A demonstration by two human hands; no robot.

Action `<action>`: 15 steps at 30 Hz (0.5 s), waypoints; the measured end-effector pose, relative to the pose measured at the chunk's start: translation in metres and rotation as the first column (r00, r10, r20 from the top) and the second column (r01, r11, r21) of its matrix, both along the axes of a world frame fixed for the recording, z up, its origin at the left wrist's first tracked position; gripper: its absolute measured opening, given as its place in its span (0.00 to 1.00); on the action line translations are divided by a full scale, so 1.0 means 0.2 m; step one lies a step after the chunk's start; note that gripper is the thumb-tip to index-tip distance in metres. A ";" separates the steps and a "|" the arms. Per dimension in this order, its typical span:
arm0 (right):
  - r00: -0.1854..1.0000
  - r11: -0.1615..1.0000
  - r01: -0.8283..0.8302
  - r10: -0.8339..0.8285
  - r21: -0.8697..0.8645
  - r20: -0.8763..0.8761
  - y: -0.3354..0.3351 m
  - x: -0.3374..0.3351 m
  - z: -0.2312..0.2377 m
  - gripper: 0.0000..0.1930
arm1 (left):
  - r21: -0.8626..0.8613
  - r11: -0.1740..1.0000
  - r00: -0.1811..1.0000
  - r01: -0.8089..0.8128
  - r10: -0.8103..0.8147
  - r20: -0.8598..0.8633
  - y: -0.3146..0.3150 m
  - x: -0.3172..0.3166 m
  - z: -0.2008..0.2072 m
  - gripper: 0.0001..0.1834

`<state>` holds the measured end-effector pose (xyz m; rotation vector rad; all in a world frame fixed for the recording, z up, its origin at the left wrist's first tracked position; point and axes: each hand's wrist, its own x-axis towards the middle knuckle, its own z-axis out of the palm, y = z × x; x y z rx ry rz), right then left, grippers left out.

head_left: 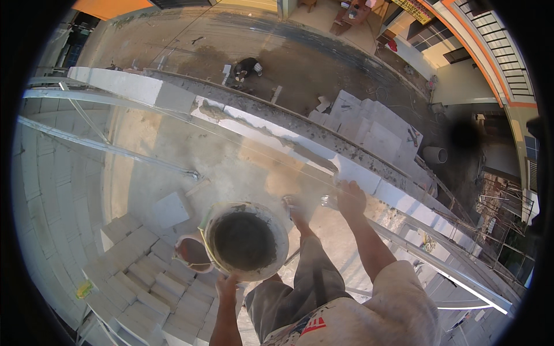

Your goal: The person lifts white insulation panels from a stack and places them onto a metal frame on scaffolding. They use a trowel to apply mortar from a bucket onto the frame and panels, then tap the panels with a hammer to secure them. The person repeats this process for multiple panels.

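A large round bucket filled with grey wet mortar is in front of me, left of my legs. My left hand is closed at its near edge; the fingertips are partly hidden. My right hand is at the near side of a low wall of white blocks, its fingers curled. Whether it grips a tool there is too small to tell. A rough strip of grey mortar runs along the wall to the left of that hand.
A smaller bucket stands beside the large one. Stacked pale blocks fill the lower left. Metal bars cross at left and [another bar] right. Beyond the wall, far below, a person crouches near a block pile.
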<state>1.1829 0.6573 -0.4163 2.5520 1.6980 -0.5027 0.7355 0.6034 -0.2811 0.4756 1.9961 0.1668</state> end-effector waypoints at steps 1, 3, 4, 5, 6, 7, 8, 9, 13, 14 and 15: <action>0.998 0.998 0.067 -0.067 -0.009 0.000 -0.03 -0.02 -0.04 0.18 | -0.007 1.000 1.000 0.025 -0.025 0.019 0.01 0.00 -0.03 0.15; 0.968 0.972 0.234 -0.230 0.024 -0.102 -0.06 -0.06 -0.16 0.22 | -0.024 0.998 0.998 0.049 -0.048 0.052 0.01 -0.01 -0.09 0.16; 0.944 0.947 0.316 -0.308 0.063 -0.115 -0.07 -0.11 -0.24 0.22 | -0.041 0.998 0.997 0.049 -0.046 0.058 0.01 -0.01 -0.11 0.17; 0.914 0.911 0.398 -0.384 0.104 -0.133 -0.06 -0.17 -0.32 0.23 | -0.047 0.998 0.996 0.052 -0.049 0.068 0.01 -0.02 -0.15 0.19; 0.867 0.865 0.490 -0.473 0.103 -0.154 -0.05 -0.23 -0.40 0.23 | -0.079 0.993 0.995 0.087 -0.083 0.053 0.00 -0.03 -0.18 0.16; 0.863 0.857 0.499 -0.477 0.128 -0.167 -0.03 -0.29 -0.48 0.24 | -0.120 0.983 0.991 0.136 -0.134 0.024 0.00 -0.04 -0.21 0.13; 0.814 0.798 0.575 -0.535 0.182 -0.228 0.00 -0.36 -0.55 0.23 | -0.149 0.979 0.990 0.142 -0.137 0.041 -0.01 -0.05 -0.24 0.14; 0.746 0.726 0.660 -0.602 0.193 -0.285 0.04 -0.43 -0.62 0.23 | -0.156 0.970 0.983 0.185 -0.182 0.034 -0.01 -0.07 -0.28 0.15; 0.495 0.420 0.867 -0.657 0.270 -0.568 0.20 -0.60 -0.85 0.22 | -0.183 0.930 0.948 0.319 -0.311 0.070 -0.01 -0.19 -0.48 0.18; 0.450 0.400 0.889 -0.672 0.223 -0.588 0.21 -0.64 -0.88 0.22 | -0.186 0.918 0.937 0.349 -0.343 0.067 0.00 -0.22 -0.54 0.18; 0.379 0.365 0.918 -0.689 0.157 -0.617 0.20 -0.70 -0.90 0.22 | -0.182 0.904 0.922 0.387 -0.382 0.059 -0.01 -0.28 -0.57 0.17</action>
